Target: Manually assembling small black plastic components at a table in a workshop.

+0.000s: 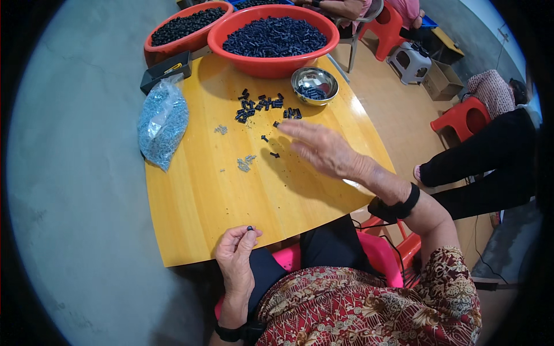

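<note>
Near the table's front edge, my left hand point(235, 247) pinches a small black plastic part point(250, 228) between thumb and fingertips. Over the table's right half hovers my right hand point(323, 149), its fingers stretched out and slightly blurred, with nothing visible in it. Just beyond its fingertips lies a loose black part point(276, 124). Two more black pieces, one upper point(265, 138) and one lower point(274, 154), rest to its left. A scattered group of black parts point(248, 109) sits farther back. Two small piles of silvery screws, a far one point(221, 130) and a near one point(245, 163), lie left of centre.
A large red basin point(274, 69) heaped with black parts stands at the back, beside another red basin point(190, 43). A steel bowl point(314, 99) holds black parts. A clear bag of screws point(164, 124) and a dark box point(167, 72) line the left edge. Other people sit beyond.
</note>
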A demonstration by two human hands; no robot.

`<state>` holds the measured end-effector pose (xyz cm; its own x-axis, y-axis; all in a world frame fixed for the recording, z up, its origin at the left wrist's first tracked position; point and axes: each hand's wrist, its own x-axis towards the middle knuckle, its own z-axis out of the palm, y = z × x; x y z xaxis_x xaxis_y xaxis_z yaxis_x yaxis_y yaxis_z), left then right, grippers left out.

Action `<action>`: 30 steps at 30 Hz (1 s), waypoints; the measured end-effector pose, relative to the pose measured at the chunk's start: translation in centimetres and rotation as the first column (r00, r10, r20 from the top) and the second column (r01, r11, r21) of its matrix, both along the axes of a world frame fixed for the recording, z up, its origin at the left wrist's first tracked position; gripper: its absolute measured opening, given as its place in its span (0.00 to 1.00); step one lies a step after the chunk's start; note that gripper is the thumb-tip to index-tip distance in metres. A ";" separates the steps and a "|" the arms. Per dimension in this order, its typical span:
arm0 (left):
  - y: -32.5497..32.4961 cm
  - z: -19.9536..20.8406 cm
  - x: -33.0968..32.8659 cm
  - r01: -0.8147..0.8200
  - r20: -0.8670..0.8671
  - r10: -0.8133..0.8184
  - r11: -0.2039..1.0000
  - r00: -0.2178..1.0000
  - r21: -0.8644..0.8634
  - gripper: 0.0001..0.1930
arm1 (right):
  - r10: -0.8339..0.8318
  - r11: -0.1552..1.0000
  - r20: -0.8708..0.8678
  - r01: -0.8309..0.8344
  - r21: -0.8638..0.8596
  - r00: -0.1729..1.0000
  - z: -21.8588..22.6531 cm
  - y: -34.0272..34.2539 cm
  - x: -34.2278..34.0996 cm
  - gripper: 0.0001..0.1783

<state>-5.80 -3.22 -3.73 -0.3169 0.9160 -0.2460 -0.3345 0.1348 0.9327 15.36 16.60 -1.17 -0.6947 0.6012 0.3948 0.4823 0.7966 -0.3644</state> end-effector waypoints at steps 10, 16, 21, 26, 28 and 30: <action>0.0 0.1 0.2 -0.016 0.020 0.016 1.000 1.000 -0.006 0.06 | 0.100 0.990 0.147 -0.114 0.087 0.984 -1.8 2.8 -2.9 0.20; 0.0 0.0 0.0 0.016 0.008 -0.016 1.000 1.000 -0.021 0.07 | 0.201 0.978 0.216 -0.207 0.006 0.955 -1.9 1.4 -1.3 0.20; 0.1 0.1 0.0 0.026 0.003 -0.026 1.000 1.000 -0.007 0.07 | -0.035 0.984 0.057 0.044 -0.171 0.998 -0.5 1.8 0.0 0.21; 0.2 -0.1 0.1 0.030 0.011 -0.030 1.000 1.000 -0.002 0.06 | -0.028 0.998 0.079 0.031 -0.047 0.996 -1.9 -1.3 -1.2 0.24; 0.1 0.1 0.2 0.012 0.005 -0.012 1.000 1.000 -0.011 0.06 | 0.089 0.996 0.228 -0.083 -0.034 0.970 -1.7 -3.4 -1.5 0.29; 0.0 0.3 0.2 -0.024 0.043 0.024 1.000 0.999 0.000 0.06 | 0.115 0.993 0.215 -0.115 -0.014 0.970 -2.2 -5.6 -1.4 0.31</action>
